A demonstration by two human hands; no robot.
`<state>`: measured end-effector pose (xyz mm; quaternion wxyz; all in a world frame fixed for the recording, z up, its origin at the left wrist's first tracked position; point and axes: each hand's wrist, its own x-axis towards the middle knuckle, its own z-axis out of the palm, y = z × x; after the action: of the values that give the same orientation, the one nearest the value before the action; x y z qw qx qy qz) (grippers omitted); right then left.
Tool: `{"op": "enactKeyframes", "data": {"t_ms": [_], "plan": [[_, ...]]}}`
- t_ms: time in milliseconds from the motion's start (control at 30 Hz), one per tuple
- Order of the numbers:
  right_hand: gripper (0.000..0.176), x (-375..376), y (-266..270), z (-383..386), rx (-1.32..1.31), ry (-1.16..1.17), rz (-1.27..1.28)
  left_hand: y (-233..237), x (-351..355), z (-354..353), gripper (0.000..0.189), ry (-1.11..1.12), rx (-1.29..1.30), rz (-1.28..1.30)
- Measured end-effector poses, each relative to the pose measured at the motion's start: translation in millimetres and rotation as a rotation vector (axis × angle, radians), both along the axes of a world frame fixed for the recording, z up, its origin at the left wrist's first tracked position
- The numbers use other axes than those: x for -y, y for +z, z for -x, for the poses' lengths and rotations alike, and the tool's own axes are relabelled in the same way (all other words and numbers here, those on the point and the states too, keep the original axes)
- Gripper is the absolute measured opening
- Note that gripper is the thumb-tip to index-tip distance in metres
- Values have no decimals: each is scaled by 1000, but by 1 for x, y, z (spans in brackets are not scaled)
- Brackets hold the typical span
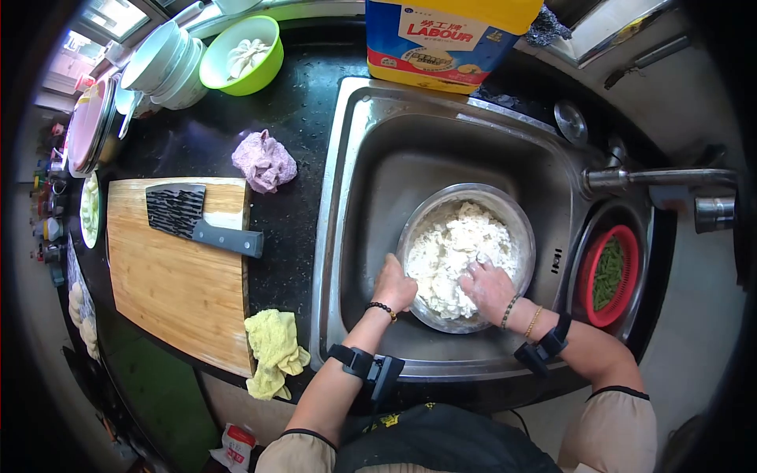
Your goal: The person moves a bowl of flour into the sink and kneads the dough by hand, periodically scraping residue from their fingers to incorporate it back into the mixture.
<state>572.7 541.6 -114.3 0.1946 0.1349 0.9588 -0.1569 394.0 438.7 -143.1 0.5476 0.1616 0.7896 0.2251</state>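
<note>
Beige short sleeves (300,456) with black edging; dark garment (465,445) with yellow markings; black beaded bracelet (382,308) on left wrist, thin dark bracelet (510,310) and gold-coloured bracelet (534,321) on right; black boxy strapped devices (385,378) on both forearms.

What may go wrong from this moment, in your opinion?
The metal bowl might shift in the sink if the left hand loosens its hold. The bracelet nearest the right hand, which is in the white mixture, could pick some up. The handle of the cleaver juts past the edge of the cutting board, so a bump might knock it.
</note>
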Motion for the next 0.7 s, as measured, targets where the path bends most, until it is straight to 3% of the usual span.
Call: {"op": "enactKeyframes", "data": {"t_ms": [333, 500, 700], "plan": [[15, 21, -47, 38, 120, -62, -183, -10, 2, -5, 32, -21, -51, 35], [43, 8, -63, 67, 274, -21, -161, -1, 1, -5, 32, -62, -123, 28], [54, -8, -101, 81, 236, -72, -126, -5, 3, -6, 33, -63, -159, -1]]}}
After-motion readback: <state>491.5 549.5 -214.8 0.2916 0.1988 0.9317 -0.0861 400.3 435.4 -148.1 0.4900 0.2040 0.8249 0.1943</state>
